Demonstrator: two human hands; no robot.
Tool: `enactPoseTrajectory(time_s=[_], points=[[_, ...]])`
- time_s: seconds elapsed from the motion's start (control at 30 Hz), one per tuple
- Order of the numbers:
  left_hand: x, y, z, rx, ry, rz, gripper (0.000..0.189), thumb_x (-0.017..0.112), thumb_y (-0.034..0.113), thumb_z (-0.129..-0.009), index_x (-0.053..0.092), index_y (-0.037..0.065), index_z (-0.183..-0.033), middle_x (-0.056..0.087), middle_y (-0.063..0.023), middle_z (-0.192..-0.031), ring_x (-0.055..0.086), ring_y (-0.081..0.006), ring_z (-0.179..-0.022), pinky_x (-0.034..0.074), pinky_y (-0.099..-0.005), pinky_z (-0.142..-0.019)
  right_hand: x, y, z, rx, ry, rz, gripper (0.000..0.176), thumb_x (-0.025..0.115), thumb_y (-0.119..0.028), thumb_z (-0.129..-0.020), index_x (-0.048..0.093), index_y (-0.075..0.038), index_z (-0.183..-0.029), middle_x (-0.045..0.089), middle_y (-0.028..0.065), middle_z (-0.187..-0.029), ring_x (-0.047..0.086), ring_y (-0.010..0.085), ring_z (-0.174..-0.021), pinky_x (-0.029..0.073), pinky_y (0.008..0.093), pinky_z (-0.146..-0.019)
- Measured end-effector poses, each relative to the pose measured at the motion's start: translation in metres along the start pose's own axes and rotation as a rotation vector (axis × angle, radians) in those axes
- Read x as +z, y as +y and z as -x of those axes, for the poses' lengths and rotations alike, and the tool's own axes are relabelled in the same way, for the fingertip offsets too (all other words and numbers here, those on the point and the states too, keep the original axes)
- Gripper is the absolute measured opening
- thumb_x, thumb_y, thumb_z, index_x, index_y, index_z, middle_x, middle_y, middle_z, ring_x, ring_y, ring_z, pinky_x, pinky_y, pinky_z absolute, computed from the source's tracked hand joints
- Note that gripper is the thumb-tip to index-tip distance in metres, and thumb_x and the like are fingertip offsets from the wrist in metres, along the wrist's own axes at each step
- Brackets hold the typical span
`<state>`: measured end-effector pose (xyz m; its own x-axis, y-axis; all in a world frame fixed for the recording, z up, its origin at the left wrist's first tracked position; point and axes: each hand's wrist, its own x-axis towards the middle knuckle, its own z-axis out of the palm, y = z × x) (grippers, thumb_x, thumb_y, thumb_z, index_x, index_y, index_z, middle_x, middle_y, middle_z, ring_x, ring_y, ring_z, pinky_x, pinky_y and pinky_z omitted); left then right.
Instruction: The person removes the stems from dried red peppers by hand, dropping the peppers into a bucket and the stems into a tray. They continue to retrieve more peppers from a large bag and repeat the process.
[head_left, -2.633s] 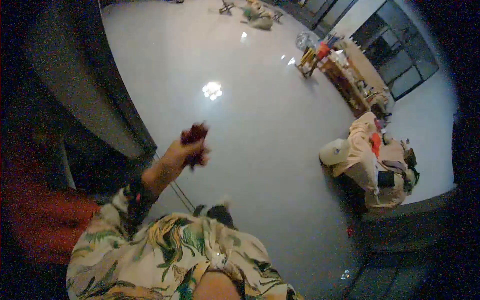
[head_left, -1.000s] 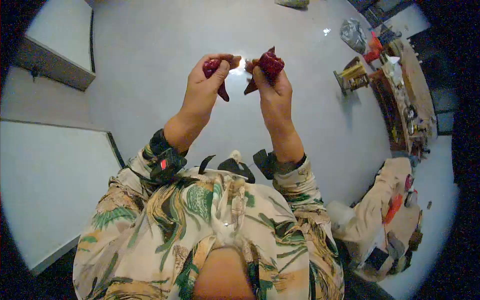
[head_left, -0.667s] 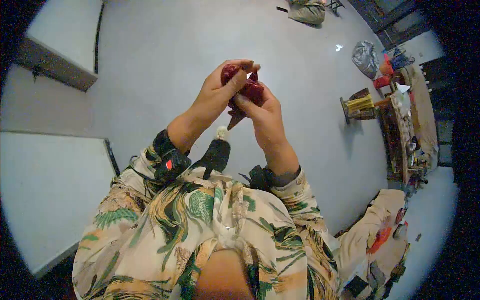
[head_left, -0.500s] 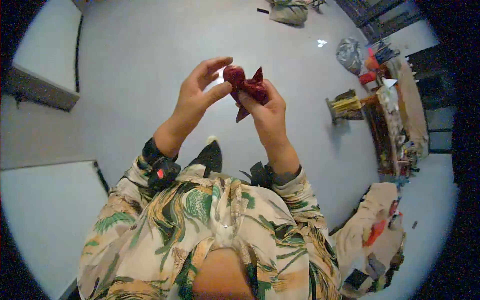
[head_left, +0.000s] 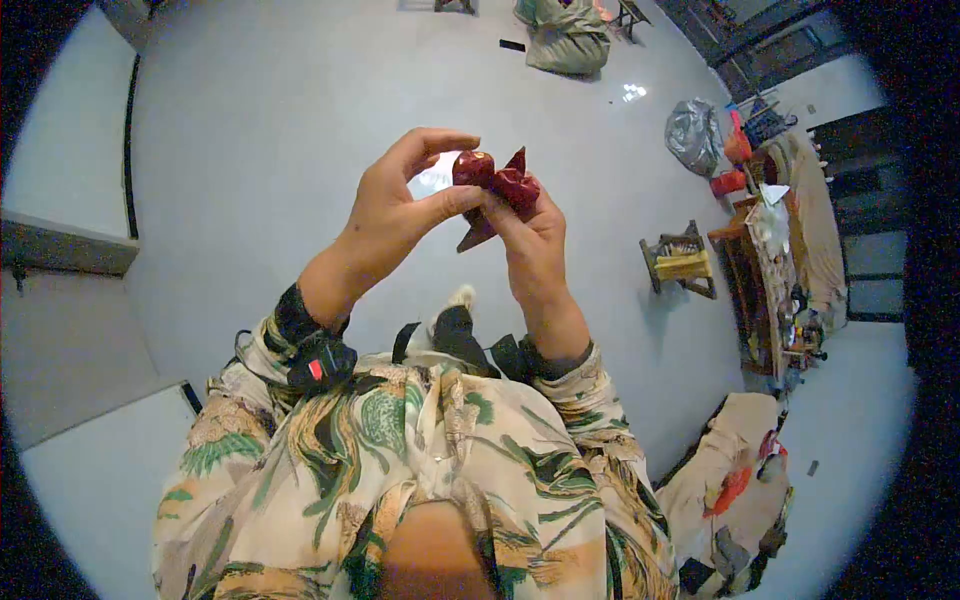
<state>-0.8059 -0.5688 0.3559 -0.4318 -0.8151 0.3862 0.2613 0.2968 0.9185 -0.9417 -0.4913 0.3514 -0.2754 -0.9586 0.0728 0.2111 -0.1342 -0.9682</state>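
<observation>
A small glossy dark red stuffed-looking piece is held up in front of my chest. It has a rounded knob at its left end, a small yellowish spot on that knob, and pointed tips sticking out above and below. My right hand grips its body, thumb pressed across the front and fingers behind, mostly hidden. With thumb and forefinger, my left hand spans the knob: the thumb lies at its lower edge, the forefinger curves over its top.
Below lies a pale, smooth floor. A small wooden stool with a yellow seat stands at right, beside a cluttered table. Behind it is a silver-grey plastic bag. A greenish sack sits at the top, and a cloth-covered heap at lower right.
My left thumb and forefinger have come round the knob, which has turned to show the yellowish spot. The view has shifted, bringing more of the far sack and stool into sight.
</observation>
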Motion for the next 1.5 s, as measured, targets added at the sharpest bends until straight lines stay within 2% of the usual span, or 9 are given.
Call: enactPoseTrajectory(time_s=[0.2,0.43,0.5,0.67,0.7,0.77,1.03,1.23,1.5], points=[[-0.026,-0.013,0.019,-0.105,0.046,-0.048,0.016,0.060,0.003,-0.083,0.063,0.002,-0.098,0.064,-0.0070,-0.098,0.059,-0.0139,-0.090,0.047,-0.0284,-0.081,0.007,0.033,-0.013,0.153,-0.157,-0.090,0.017,0.062,-0.008,-0.083,0.058,-0.004,-0.099,0.062,0.0014,-0.092,0.057,0.0098,-0.085,0.046,0.0259,-0.078],[-0.037,0.000,-0.001,-0.188,0.156,-0.060,0.011,0.060,0.007,-0.084,0.062,0.001,-0.093,0.063,-0.0058,-0.098,0.057,-0.0119,-0.090,0.046,-0.0263,-0.080,0.021,0.028,-0.049,0.123,-0.301,-0.123,0.026,0.063,-0.011,-0.083,0.055,-0.002,-0.106,0.062,0.0044,-0.089,0.060,0.0134,-0.076,0.051,0.0297,-0.067],[-0.042,0.007,-0.008,-0.295,0.141,0.020,0.018,0.061,0.011,-0.085,0.060,0.001,-0.100,0.061,-0.0059,-0.102,0.056,-0.0124,-0.094,0.044,-0.0272,-0.083,0.022,0.019,-0.068,0.265,-0.336,-0.181,0.025,0.061,-0.013,-0.084,0.055,-0.002,-0.106,0.063,0.0053,-0.089,0.061,0.0149,-0.074,0.052,0.0305,-0.067],[-0.044,0.005,-0.028,-0.336,0.167,0.093,0.029,0.061,0.015,-0.086,0.055,0.000,-0.110,0.060,-0.0065,-0.103,0.056,-0.0136,-0.094,0.044,-0.0284,-0.084,0.020,0.016,-0.098,0.547,-0.466,-0.305,0.029,0.059,-0.020,-0.085,0.055,-0.003,-0.109,0.063,0.0066,-0.088,0.062,0.0171,-0.073,0.053,0.0318,-0.068],[-0.045,0.005,-0.034,-0.340,0.151,0.101,0.030,0.061,0.016,-0.086,0.055,0.000,-0.111,0.060,-0.0067,-0.103,0.056,-0.0138,-0.095,0.045,-0.0285,-0.084,0.017,0.015,-0.105,0.557,-0.497,-0.298,0.031,0.059,-0.021,-0.086,0.053,-0.004,-0.110,0.061,0.0057,-0.089,0.062,0.0171,-0.079,0.054,0.0378,-0.073],[-0.044,0.000,-0.051,-0.365,0.153,0.100,0.030,0.062,0.016,-0.086,0.055,0.000,-0.110,0.060,-0.0063,-0.102,0.056,-0.0130,-0.093,0.045,-0.0279,-0.083,0.013,0.017,-0.121,0.542,-0.488,-0.296,0.032,0.059,-0.021,-0.086,0.053,-0.004,-0.112,0.062,0.0061,-0.089,0.062,0.0169,-0.076,0.053,0.0338,-0.070],[-0.041,-0.014,-0.176,-0.401,0.184,0.217,0.021,0.061,0.015,-0.086,0.059,0.001,-0.101,0.062,-0.0028,-0.092,0.055,-0.0095,-0.083,0.044,-0.0253,-0.077,-0.001,-0.043,-0.234,0.449,-0.418,-0.129,0.030,0.059,-0.017,-0.086,0.054,-0.003,-0.112,0.062,0.0068,-0.090,0.062,0.0176,-0.076,0.052,0.0311,-0.068],[-0.029,-0.059,-0.277,-0.358,0.179,0.261,0.011,0.058,0.012,-0.088,0.061,0.003,-0.092,0.061,-0.0005,-0.082,0.054,-0.0079,-0.075,0.044,-0.0235,-0.071,-0.029,-0.047,-0.317,0.362,-0.261,-0.126,0.028,0.060,-0.018,-0.085,0.055,0.000,-0.106,0.063,0.0084,-0.087,0.062,0.0183,-0.074,0.052,0.0310,-0.067],[0.003,-0.116,-0.416,-0.272,0.117,0.249,0.019,0.061,0.015,-0.086,0.059,0.001,-0.099,0.061,-0.0022,-0.086,0.055,-0.0083,-0.075,0.045,-0.0234,-0.068,-0.093,-0.055,-0.450,0.321,-0.129,-0.173,0.031,0.058,-0.020,-0.085,0.052,0.000,-0.108,0.062,0.0100,-0.091,0.063,0.0206,-0.073,0.055,0.0359,-0.068]])
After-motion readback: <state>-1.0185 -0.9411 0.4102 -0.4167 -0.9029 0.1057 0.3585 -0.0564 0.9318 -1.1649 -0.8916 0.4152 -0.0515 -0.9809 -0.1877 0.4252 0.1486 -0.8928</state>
